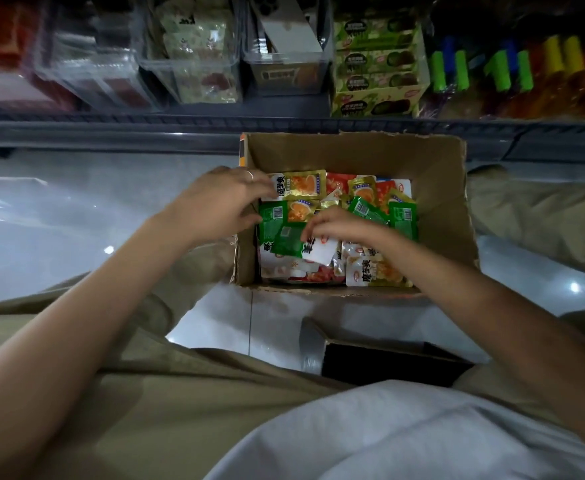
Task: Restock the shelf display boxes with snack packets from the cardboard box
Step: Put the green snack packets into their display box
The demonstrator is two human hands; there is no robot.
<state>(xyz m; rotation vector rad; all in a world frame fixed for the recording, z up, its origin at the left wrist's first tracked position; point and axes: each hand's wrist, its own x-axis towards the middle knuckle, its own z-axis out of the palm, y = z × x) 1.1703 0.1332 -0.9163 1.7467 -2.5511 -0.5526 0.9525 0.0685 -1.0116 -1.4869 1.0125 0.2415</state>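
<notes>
Because the glossy foil snack packets [377, 273] lie loose and overlapping in the open brown cardboard box [353, 154], a gathered handful could easily slide apart on the lift toward the shelf and spill back, or onto the pale tiled floor [59, 220]. The flavours are mixed too, green beside gold and red, so a wrong one could end up in a display box. The clear plastic shelf display boxes [187, 64] sit well apart from the carton, above the grey shelf edge [111, 128], and their openings look narrow, so a fanned bundle might catch on a rim. Both bare forearms reach forward and down into the carton, which stands on the floor between the person's knees. The left hand [215, 202] is at the carton's left wall, fingers curled over the edge of a gold-and-orange foil packet [299, 184] with the thumb lower down against a green one, gripping them as it seems. The right hand [336, 225], knuckles up in the middle of the pile, pinches a small green packet [287, 240] by its right edge with curled fingertips; its thumb is hidden.
</notes>
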